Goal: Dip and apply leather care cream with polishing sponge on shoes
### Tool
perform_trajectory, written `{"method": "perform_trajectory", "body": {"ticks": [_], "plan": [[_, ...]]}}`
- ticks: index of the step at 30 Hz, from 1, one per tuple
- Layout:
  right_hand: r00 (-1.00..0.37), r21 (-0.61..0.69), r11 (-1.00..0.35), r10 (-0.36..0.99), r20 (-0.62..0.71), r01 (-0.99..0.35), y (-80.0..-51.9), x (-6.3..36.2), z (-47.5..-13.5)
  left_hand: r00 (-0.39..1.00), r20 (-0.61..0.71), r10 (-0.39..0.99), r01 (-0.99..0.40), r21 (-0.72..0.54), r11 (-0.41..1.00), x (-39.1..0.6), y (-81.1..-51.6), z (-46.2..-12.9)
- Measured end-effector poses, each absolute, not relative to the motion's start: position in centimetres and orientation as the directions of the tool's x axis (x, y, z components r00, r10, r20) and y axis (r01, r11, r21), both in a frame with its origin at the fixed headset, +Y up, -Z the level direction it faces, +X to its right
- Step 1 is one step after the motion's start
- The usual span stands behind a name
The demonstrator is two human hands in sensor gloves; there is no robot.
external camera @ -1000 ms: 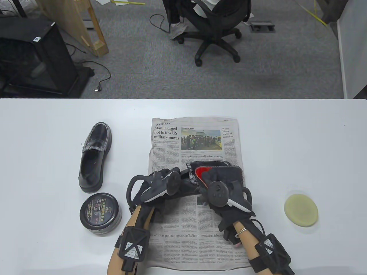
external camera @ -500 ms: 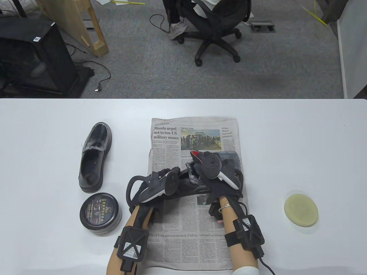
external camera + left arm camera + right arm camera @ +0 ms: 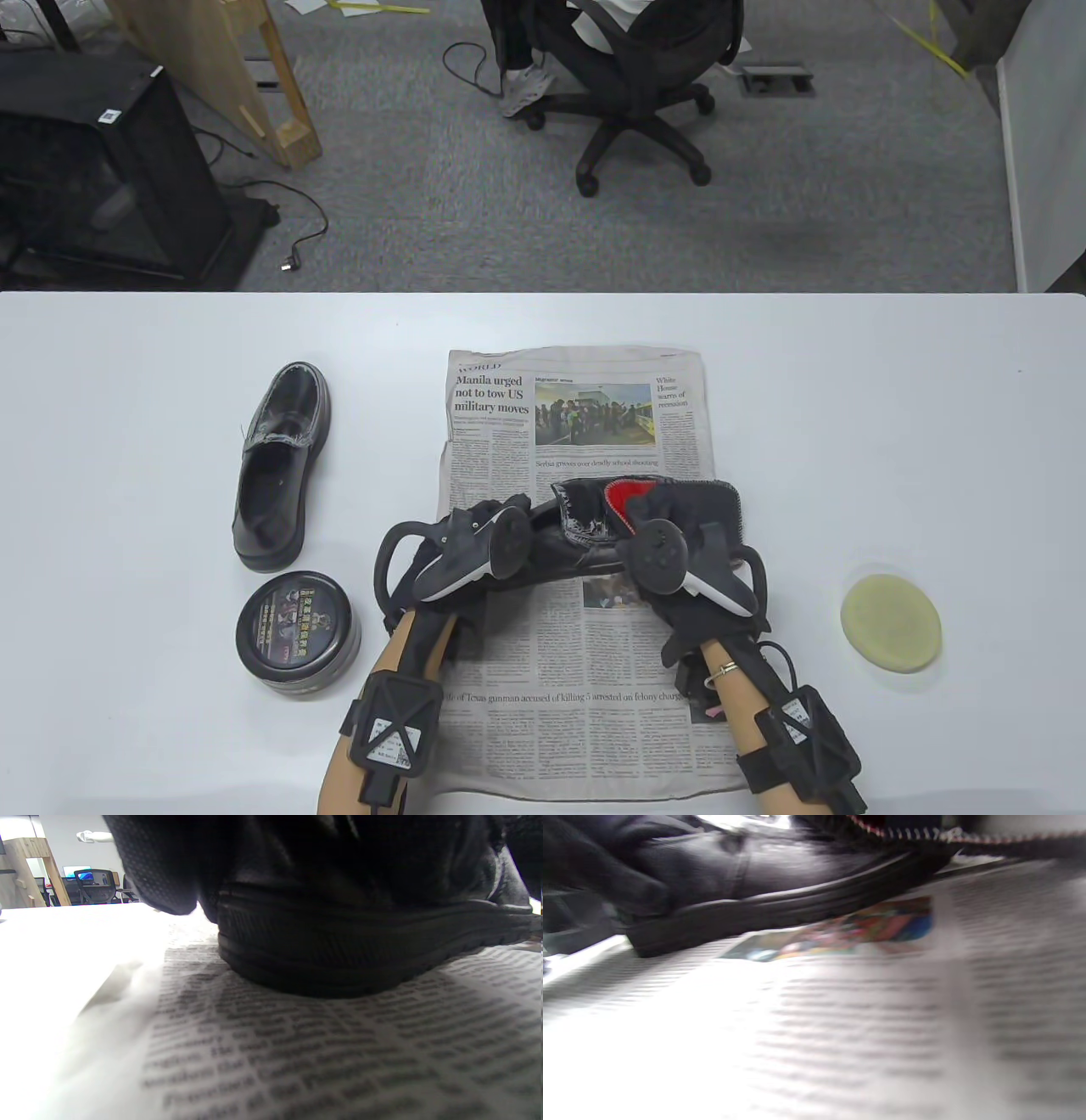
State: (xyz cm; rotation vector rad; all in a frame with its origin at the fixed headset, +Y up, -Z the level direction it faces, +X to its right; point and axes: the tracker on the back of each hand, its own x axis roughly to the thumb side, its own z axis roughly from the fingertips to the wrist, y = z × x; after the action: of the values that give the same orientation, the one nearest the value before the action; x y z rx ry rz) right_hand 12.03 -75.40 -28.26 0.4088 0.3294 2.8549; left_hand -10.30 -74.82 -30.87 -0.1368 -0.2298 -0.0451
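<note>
A black leather shoe (image 3: 579,519) lies on its side across the newspaper (image 3: 577,688). My left hand (image 3: 475,543) grips its left end; in the left wrist view the sole (image 3: 339,955) rests on the print. My right hand (image 3: 679,569) holds a dark cloth (image 3: 691,503) with a red patch and presses it on the shoe's right end. In the right wrist view the cloth's stitched edge (image 3: 925,834) lies over the shoe (image 3: 755,899). The round yellow sponge (image 3: 891,622) lies alone on the table at the right. The cream tin (image 3: 297,632) stands at the left with its lid on.
A second black shoe (image 3: 278,463) stands upright on the white table (image 3: 848,407), left of the newspaper and just behind the tin. An office chair (image 3: 632,76) and a dark cabinet (image 3: 102,161) stand on the floor beyond the far edge.
My right hand and the cloth moved away over the shoe half a second ago, then came back toward me and to the right. My left hand, shoe, tin and sponge stayed put.
</note>
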Motion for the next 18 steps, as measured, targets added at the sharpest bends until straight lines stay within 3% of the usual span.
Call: {"method": "perform_trajectory", "body": {"ticks": [8,13,18], "plan": [[-0.814,0.299,-0.867,0.484,0.321,-0.398,-73.6,7.9,-29.3,0.969,0.246,-0.03,0.065,-0.136,0.989,-10.3,-74.8,-30.9],[-0.849,0.302,-0.866,0.473,0.234,-0.399,-74.0,7.2,-32.5,0.968,0.249,-0.015,0.05,-0.135,0.99,-10.3,-74.9,-30.9],[-0.903,0.303,-0.878,0.418,0.102,-0.372,-74.9,9.2,-34.6,0.97,0.24,-0.034,0.067,-0.129,0.989,-10.3,-74.8,-30.9]]}}
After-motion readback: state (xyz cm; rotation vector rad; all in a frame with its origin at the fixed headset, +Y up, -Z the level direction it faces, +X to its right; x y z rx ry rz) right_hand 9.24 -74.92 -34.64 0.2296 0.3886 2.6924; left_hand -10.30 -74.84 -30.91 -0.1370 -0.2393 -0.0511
